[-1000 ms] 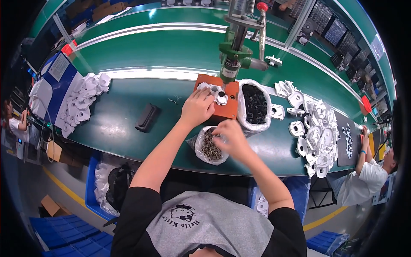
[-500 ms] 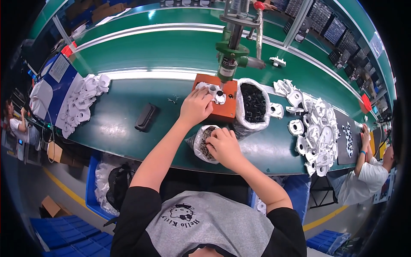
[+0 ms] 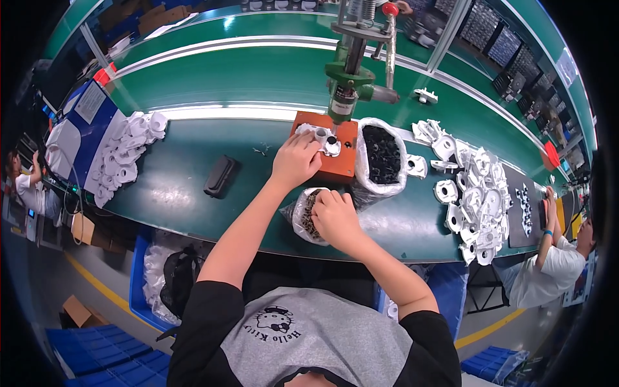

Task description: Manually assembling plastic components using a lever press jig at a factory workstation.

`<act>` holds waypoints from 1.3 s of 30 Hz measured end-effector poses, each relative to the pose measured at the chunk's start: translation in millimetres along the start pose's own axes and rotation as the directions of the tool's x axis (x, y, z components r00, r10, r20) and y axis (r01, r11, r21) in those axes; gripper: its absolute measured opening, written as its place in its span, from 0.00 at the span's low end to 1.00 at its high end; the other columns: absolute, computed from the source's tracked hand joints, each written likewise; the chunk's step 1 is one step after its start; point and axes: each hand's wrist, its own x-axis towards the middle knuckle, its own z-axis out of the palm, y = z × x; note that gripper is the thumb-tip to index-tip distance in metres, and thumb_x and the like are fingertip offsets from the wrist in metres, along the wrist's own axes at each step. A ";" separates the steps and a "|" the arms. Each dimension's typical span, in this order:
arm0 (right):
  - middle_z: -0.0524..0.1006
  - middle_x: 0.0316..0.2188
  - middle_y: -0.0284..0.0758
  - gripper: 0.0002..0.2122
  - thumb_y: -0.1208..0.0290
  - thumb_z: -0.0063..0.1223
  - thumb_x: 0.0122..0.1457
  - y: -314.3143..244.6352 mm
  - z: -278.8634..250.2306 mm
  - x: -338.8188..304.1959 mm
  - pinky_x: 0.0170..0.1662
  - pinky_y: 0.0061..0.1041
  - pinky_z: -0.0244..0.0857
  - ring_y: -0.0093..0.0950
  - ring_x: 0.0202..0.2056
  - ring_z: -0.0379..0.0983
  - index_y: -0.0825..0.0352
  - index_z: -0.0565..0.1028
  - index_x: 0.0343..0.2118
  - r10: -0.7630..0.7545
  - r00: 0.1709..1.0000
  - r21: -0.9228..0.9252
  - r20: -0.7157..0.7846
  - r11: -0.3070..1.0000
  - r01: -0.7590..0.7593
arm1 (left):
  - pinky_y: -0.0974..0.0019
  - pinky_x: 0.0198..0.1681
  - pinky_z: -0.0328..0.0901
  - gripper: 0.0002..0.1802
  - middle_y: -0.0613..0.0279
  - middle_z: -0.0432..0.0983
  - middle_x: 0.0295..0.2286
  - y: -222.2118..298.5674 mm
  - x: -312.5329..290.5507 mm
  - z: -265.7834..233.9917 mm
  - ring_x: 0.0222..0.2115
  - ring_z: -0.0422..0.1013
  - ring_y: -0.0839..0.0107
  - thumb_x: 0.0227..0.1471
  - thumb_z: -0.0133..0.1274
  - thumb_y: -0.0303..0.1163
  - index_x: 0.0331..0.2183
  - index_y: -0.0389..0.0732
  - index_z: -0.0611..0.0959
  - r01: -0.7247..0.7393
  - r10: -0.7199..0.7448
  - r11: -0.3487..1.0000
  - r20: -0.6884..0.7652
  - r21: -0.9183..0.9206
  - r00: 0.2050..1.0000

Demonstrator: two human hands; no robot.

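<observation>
My left hand (image 3: 296, 158) grips a white plastic part (image 3: 331, 148) on an orange block (image 3: 335, 170), its fingertips over the part's left side. A black round piece (image 3: 331, 140) sits in that part, beneath the green hand-lever press (image 3: 343, 97). My right hand (image 3: 336, 218) reaches into a clear plastic bag (image 3: 300, 233) of small metal pins or screws (image 3: 307, 216). The fingers there are bent and closed; what they pinch is hidden. Just right of the block stands a white bag (image 3: 401, 169) full of small black parts (image 3: 380, 151).
White plastic parts are heaped at right (image 3: 480, 193) and by a blue-and-white machine (image 3: 90, 126) at left. A black case (image 3: 221, 176) lies left of my left hand. Behind runs a green conveyor (image 3: 213, 80) carrying one white part (image 3: 425, 96). A co-worker (image 3: 551, 258) sits at far right.
My right hand has shifted very slightly in the pin bag. My left hand stays on the white part. The lone part on the conveyor has moved a little to the right.
</observation>
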 end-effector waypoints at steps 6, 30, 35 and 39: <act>0.67 0.31 0.32 0.04 0.73 0.56 0.45 6.2 -6.0 -0.9 0.39 0.30 0.54 0.31 0.38 0.64 0.64 0.72 0.23 0.045 0.991 0.067 0.130 0.996 -0.054 | 0.55 0.51 0.64 0.09 0.51 0.75 0.39 1.5 0.2 -0.9 0.42 0.71 0.54 0.42 0.53 0.29 0.31 0.41 0.78 0.012 -0.012 1.000 -0.002 -0.014 1.000; 0.73 0.22 0.35 0.03 0.75 0.54 0.44 28.0 -27.7 8.6 0.42 0.31 0.57 0.35 0.32 0.69 0.66 0.71 0.22 -0.038 0.973 0.390 0.229 0.919 -0.056 | 0.55 0.49 0.65 0.10 0.50 0.75 0.39 0.1 0.7 -0.8 0.40 0.71 0.52 0.39 0.54 0.29 0.30 0.41 0.77 0.024 -0.025 1.000 -0.010 -0.017 1.000; 0.72 0.20 0.36 0.05 0.79 0.54 0.41 28.9 -26.7 4.5 0.46 0.28 0.57 0.34 0.29 0.68 0.67 0.70 0.22 0.056 0.983 0.514 0.177 0.846 -0.141 | 0.54 0.48 0.65 0.10 0.51 0.75 0.39 2.9 2.1 -3.4 0.40 0.71 0.51 0.40 0.54 0.30 0.30 0.40 0.76 0.044 -0.044 0.999 0.008 -0.031 0.999; 0.72 0.20 0.35 0.05 0.80 0.54 0.41 29.9 -26.3 3.3 0.46 0.29 0.57 0.34 0.29 0.68 0.66 0.71 0.23 0.066 0.981 0.532 0.181 0.833 -0.155 | 0.55 0.49 0.65 0.07 0.49 0.76 0.37 5.8 3.6 -4.7 0.39 0.73 0.55 0.40 0.52 0.28 0.28 0.39 0.76 0.032 -0.032 0.999 -0.004 -0.008 0.999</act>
